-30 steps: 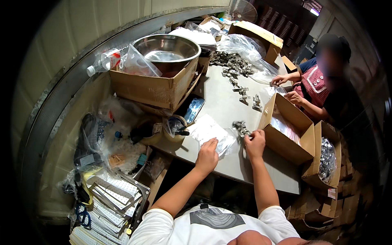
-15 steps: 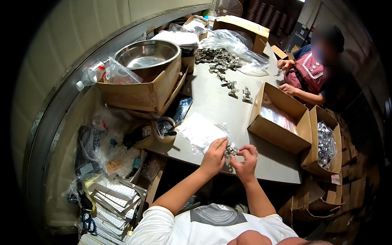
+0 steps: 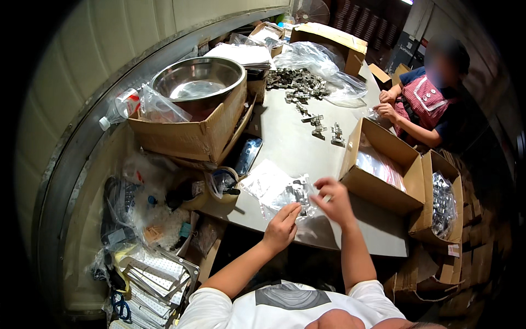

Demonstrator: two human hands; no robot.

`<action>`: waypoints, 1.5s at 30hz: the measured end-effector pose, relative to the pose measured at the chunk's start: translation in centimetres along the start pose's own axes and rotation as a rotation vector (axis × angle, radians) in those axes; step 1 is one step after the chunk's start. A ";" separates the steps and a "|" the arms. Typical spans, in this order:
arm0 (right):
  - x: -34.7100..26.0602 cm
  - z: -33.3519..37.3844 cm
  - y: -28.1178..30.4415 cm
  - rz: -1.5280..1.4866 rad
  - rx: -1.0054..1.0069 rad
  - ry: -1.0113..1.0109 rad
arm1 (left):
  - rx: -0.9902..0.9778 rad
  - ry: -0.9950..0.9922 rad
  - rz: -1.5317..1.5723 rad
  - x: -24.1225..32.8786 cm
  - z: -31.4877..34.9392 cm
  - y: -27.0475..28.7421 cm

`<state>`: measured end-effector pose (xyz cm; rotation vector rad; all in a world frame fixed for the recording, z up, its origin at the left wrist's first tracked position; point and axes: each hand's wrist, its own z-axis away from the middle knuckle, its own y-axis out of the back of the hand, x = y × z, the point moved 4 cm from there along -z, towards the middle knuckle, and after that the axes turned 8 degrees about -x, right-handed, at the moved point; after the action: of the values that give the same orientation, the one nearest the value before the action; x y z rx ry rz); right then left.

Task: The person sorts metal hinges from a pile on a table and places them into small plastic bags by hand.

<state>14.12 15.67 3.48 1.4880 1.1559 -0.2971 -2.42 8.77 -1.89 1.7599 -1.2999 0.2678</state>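
My left hand (image 3: pixel 281 226) pinches the near edge of a clear plastic bag (image 3: pixel 310 210) between thumb and fingers. Inside the bag, or under its film, lies a shiny metal hinge (image 3: pixel 298 192). At the bag's right side is my right hand (image 3: pixel 336 200), its fingers bent and apart, with nothing visible between them; whether a fingertip touches the film is unclear. More flat clear bags (image 3: pixel 267 180) lie to the left of the hinge on the grey table (image 3: pixel 285 142). Farther off, loose metal hinges (image 3: pixel 318 127) trail back to a heap (image 3: pixel 298 82).
Right of my hands stands an open carton (image 3: pixel 378 189) of flat bags, beside another carton (image 3: pixel 459 192) of bagged metal parts. A steel basin (image 3: pixel 199 82) rests on a carton at left, near a phone (image 3: pixel 249 155). Across the table, a co-worker's hands (image 3: pixel 387 104) hold something small.
The hinge, held between both hands before, now lies in or under the bag film. My right hand has drawn up and right; my left has shifted down to the bag's edge.
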 end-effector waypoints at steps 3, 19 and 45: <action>6.2 -7.3 2.4 -0.007 0.264 -0.175 | -0.055 0.009 0.002 -0.2 -0.1 -0.2; 14.9 -13.6 -0.5 -0.977 0.345 -0.586 | -0.147 0.140 -0.061 -1.1 0.7 -2.7; 1.0 11.0 -5.3 -1.764 0.427 -0.367 | -0.254 0.004 -0.029 2.8 -2.5 0.1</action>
<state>15.03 5.84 -3.81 0.2569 1.8513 -1.9679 -0.50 8.80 1.31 1.5607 -1.2468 0.0851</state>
